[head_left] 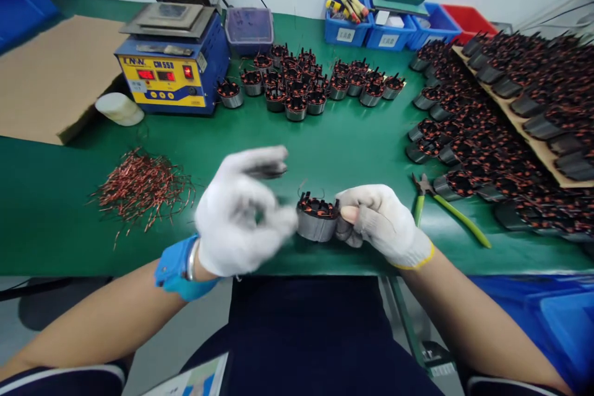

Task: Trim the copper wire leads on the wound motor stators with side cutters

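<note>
My right hand (387,223), in a white glove with a bare thumb tip, pinches the right side of a motor stator (317,226). The stator is a grey steel ring with black insulation and copper windings; it stands upright near the front of the bench, thin wire ends rising from its top. To its left is my left hand (241,213), gloved and blurred by motion, its fingers apart and nothing visible between them. The lower fingertips come close to the stator's left edge; whether they touch it I cannot tell. Green-handled cutting pliers (452,207) lie right of my right hand.
A pile of copper wire scraps (143,189) lies at left, below a blue-and-yellow solder pot unit (169,77) and cardboard (60,74). More stators (296,106) stand at the back; many others (459,182) fill the right side, some on a board (524,120). Tool bins (346,33) line the wall.
</note>
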